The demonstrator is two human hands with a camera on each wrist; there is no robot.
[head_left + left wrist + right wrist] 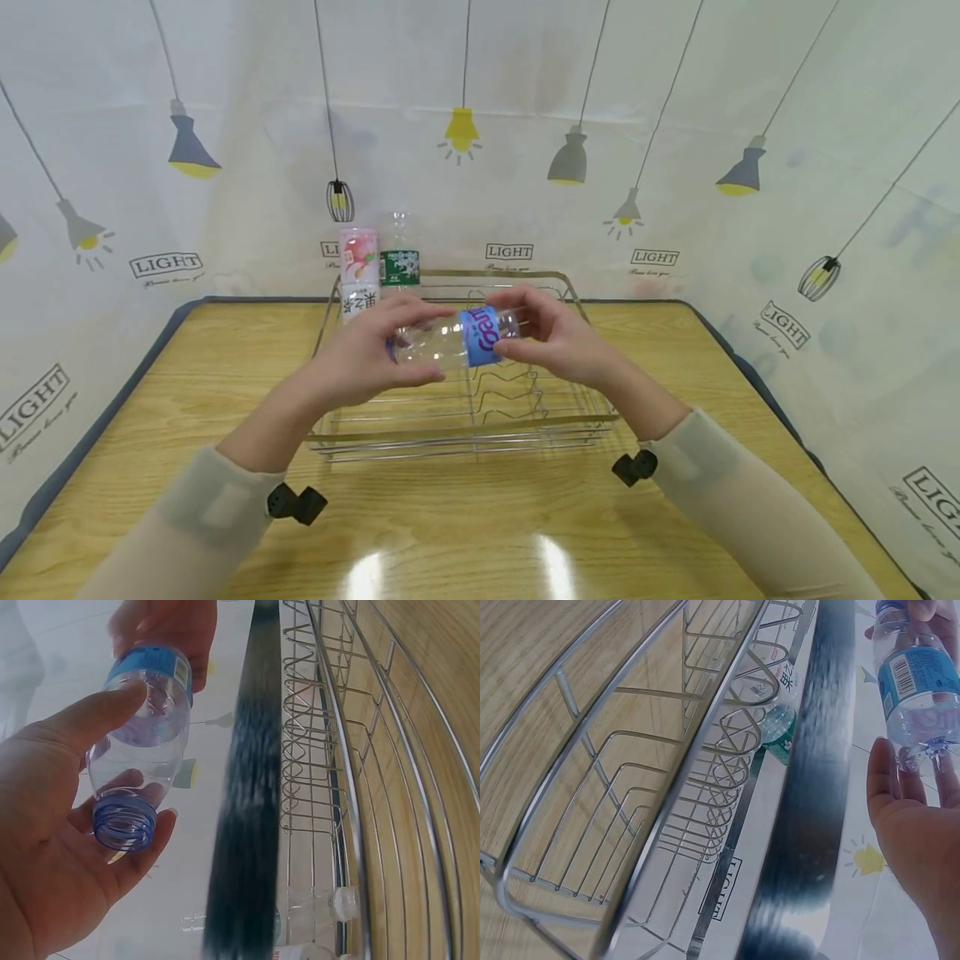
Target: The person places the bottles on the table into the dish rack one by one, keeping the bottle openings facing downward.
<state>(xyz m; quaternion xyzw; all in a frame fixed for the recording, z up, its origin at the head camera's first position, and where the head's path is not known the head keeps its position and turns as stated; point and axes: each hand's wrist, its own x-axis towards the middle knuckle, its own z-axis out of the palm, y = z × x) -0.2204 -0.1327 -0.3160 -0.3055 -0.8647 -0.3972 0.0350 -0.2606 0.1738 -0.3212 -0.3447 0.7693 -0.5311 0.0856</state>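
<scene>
A clear plastic bottle [482,336] with a blue label lies nearly sideways between both hands, above the wire rack [465,430]. My left hand [367,346] grips it near the neck, thumb along one side and fingers round the other. In the left wrist view the bottle [142,761] shows an uncapped mouth with a blue rim facing the camera. At the base end my right hand [558,333] holds the bottle, its thumb near the label's edge. The right wrist view shows fingers [883,776] right at the bottle's base.
At the rack's back left stand a pink-and-white bottle [359,262] and a clear bottle with a green label [400,267]. The rack has wavy wire dividers and sits on a wooden table [450,525]. A curtain printed with lamps [510,183] surrounds the table's back and sides.
</scene>
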